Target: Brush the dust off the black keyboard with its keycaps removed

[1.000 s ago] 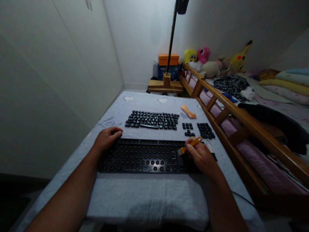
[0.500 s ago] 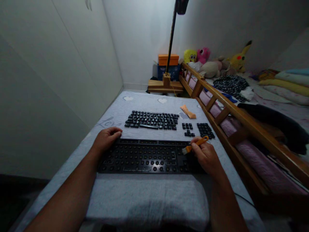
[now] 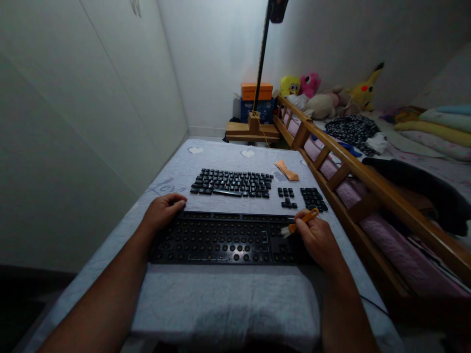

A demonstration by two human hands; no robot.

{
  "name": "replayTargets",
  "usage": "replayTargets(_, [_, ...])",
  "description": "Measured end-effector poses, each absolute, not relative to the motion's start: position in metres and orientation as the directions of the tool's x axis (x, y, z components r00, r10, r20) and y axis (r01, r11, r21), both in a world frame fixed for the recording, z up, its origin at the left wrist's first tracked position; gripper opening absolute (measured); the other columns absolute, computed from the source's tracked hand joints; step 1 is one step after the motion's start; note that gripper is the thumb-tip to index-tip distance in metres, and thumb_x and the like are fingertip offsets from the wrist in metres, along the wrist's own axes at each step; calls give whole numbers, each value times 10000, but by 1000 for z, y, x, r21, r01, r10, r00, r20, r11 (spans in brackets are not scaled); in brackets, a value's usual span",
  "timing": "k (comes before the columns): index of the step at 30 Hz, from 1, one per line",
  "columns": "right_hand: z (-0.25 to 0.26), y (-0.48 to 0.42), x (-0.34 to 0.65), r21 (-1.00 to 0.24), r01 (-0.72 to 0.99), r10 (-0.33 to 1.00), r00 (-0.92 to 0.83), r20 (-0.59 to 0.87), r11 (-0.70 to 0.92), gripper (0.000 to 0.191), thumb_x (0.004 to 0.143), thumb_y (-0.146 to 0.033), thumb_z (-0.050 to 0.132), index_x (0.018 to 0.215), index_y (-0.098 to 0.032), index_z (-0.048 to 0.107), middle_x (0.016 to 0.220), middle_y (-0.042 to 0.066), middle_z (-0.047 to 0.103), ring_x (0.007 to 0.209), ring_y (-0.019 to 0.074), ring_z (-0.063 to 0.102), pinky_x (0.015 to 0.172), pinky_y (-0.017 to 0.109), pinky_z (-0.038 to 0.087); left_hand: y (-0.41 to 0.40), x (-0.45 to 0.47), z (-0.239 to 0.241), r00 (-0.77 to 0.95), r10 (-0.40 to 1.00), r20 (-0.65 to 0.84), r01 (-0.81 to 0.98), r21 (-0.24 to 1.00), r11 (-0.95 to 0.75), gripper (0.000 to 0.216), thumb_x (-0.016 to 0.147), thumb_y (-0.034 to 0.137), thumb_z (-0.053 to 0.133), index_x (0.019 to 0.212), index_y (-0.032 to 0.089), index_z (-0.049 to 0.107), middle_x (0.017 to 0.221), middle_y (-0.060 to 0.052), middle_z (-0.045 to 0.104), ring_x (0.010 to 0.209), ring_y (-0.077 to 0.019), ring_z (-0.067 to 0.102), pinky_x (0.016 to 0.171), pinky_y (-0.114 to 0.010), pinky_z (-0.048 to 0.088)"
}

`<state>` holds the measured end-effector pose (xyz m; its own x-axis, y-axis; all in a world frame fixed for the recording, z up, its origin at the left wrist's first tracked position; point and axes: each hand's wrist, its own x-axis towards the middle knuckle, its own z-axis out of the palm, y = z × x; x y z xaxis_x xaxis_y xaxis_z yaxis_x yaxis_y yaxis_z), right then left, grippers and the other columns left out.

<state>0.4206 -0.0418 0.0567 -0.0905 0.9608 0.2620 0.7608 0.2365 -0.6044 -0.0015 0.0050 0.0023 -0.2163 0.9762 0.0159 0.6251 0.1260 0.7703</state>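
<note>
Orange brush (image 3: pixel 292 229): gripped in the right hand (image 3: pixel 313 234), bristles at the right part of the keyboard base (image 3: pixel 221 240); heavy pressure could have shed bristles.
Keyboard base: lay near, key mounts exposed; a hard stroke could have slid it.
Left hand (image 3: pixel 162 211): rested at the base's far left corner (whether it gripped, one could not tell).
Loose keycaps (image 3: pixel 235 184): lay farther off; a stray knuckle could have scattered them.

The left hand (image 3: pixel 164 212) touches the keyboard base (image 3: pixel 221 238); the right hand (image 3: pixel 314 233) holds a brush (image 3: pixel 293 228) over it; keycaps (image 3: pixel 235 183) lie between it and the far edge of the table (image 3: pixel 228 294).
</note>
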Motion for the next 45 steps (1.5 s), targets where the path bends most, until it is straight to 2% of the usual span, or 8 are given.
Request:
replayTargets(4, [55, -45, 423, -672, 709, 968, -63, 242, 214, 264, 943, -377, 413, 857, -205, 594, 676, 11, 605, 640, 191, 593, 614, 288, 419, 5, -1, 4, -219, 976, 15, 632, 764, 130, 444, 667, 546, 627, 886, 180, 753, 832, -39, 756, 784, -236, 667, 708, -295, 509])
replayTargets(8, [52, -47, 412, -722, 650, 971, -136, 198, 238, 270, 963, -388, 406, 884, -205, 588, 644, -7, 582, 579, 168, 562, 574, 271, 407, 7, -2, 2, -218, 976, 19, 630, 766, 125, 424, 666, 540, 629, 870, 189, 752, 818, -35, 753, 772, -231, 667, 708, -292, 511])
replayTargets(17, [60, -44, 418, -576, 782, 968, -142, 206, 237, 297, 922, -377, 392, 797, -198, 594, 684, 43, 642, 647, 213, 619, 614, 301, 427, 5, -2, 2, -228, 974, 6, 615, 776, 139, 426, 671, 524, 639, 908, 188, 750, 826, -42, 753, 772, -238, 667, 697, -298, 506])
replayTargets(23, [63, -46, 425, -555, 792, 952, -102, 290, 254, 276, 940, -362, 416, 846, -203, 621, 758, 56, 683, 747, 232, 658, 699, 317, 457, 5, -2, 2, -225, 974, 0, 617, 774, 142, 436, 666, 540, 637, 895, 185, 746, 814, -41, 749, 766, -238, 664, 687, -297, 505])
replayTargets(26, [63, -47, 427, -598, 760, 942, -57, 332, 256, 270, 936, -373, 457, 897, -197, 657, 792, 60, 697, 757, 230, 656, 715, 322, 473, 5, -2, 2, -218, 976, -7, 617, 774, 143, 449, 664, 551, 635, 898, 183, 743, 824, -42, 749, 777, -238, 666, 695, -296, 504])
replayTargets(34, [60, -51, 438, -792, 593, 990, -97, 106, 143, 303, 916, -425, 547, 956, -184, 725, 758, 41, 704, 611, 180, 609, 576, 292, 473, 5, -2, 4, -217, 976, -3, 617, 774, 139, 452, 665, 548, 637, 895, 174, 744, 802, -42, 737, 781, -234, 666, 697, -292, 499])
replayTargets(38, [61, -50, 438, -792, 598, 990, -132, 54, 123, 304, 919, -421, 546, 929, -178, 728, 691, 29, 688, 581, 175, 606, 557, 286, 473, 3, 0, 6, -235, 972, -4, 612, 776, 151, 440, 662, 539, 642, 895, 181, 747, 811, -41, 742, 765, -233, 660, 682, -291, 501])
replayTargets(45, [57, -47, 435, -781, 607, 988, -125, 89, 147, 263, 920, -391, 546, 919, -191, 718, 710, 30, 701, 601, 177, 629, 618, 299, 497, 4, 0, 5, -227, 974, 5, 625, 767, 142, 418, 675, 535, 627, 876, 187, 745, 829, -43, 749, 791, -239, 664, 709, -298, 500])
